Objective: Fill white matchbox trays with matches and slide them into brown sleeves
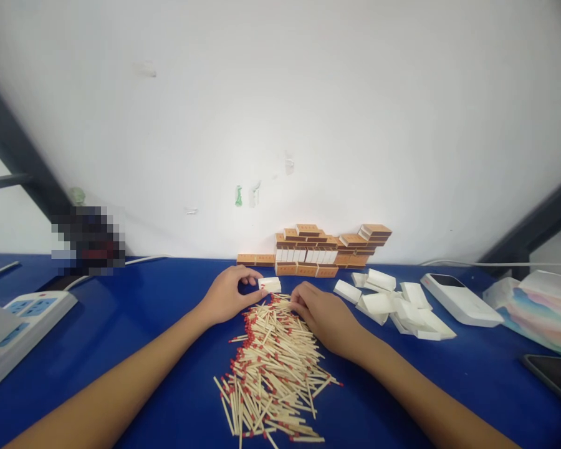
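At the far end of a match pile [280,355], my left hand [229,294] has its thumb and fingers about the left end of a small white matchbox tray [272,285]. A few red match heads show at the tray's near left side. My right hand [325,315] is at the pile's upper right edge, its fingers curled and thumb pressed in among the matches. Whatever lies between those fingertips is too small to make out. The loose matches, pale with red heads, spread from the tray towards me on the blue table [177,386].
Stacked brown matchboxes [306,269] stand against the wall. White empty trays [393,305] lie heaped on the right, near a white device [462,300], a tissue pack [537,308] and a phone [554,377]. A power strip [32,318] sits on the left.
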### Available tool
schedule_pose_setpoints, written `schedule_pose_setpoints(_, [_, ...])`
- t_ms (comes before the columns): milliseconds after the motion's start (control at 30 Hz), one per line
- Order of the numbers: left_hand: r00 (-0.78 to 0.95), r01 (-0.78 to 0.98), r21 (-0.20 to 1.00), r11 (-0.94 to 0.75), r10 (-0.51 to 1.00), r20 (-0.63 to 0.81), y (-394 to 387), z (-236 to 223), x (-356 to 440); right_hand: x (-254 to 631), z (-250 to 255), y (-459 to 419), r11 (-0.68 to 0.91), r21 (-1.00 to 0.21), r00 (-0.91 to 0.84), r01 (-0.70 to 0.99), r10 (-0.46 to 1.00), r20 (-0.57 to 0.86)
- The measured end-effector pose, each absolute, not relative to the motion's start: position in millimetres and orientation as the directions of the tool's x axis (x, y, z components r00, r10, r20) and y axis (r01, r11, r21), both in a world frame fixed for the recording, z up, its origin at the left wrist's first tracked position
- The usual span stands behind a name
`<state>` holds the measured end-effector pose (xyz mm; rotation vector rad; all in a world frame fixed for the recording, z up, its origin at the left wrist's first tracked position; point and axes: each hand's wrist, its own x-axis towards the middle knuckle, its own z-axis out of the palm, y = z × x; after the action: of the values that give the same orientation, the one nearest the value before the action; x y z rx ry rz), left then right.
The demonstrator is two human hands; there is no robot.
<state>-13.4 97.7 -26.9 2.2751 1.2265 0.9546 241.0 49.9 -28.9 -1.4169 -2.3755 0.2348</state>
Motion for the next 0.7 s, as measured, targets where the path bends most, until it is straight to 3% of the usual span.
schedule_pose_setpoints(300, [0.41, 0.57, 0.609, -0.551, 0.834, 0.37, 98, -25, -14, 242, -28, 48, 0.498, -0.366, -0.434, 0.786, 0.867, 0.246])
schedule_pose_setpoints(500, [0.451, 0.547, 0.608, -0.575, 0.815, 0.364, 100, -26, -15, 251, -19, 70, 0.547, -0.452, -0.394, 0.705, 0.832, 0.392])
schedule_pose_setpoints(700, [0.447, 0.541, 0.616, -0.573, 0.816, 0.367, 102, -27, -16, 247, -19, 91, 0.562, -0.451, -0.429, 0.693, 0.825, 0.369])
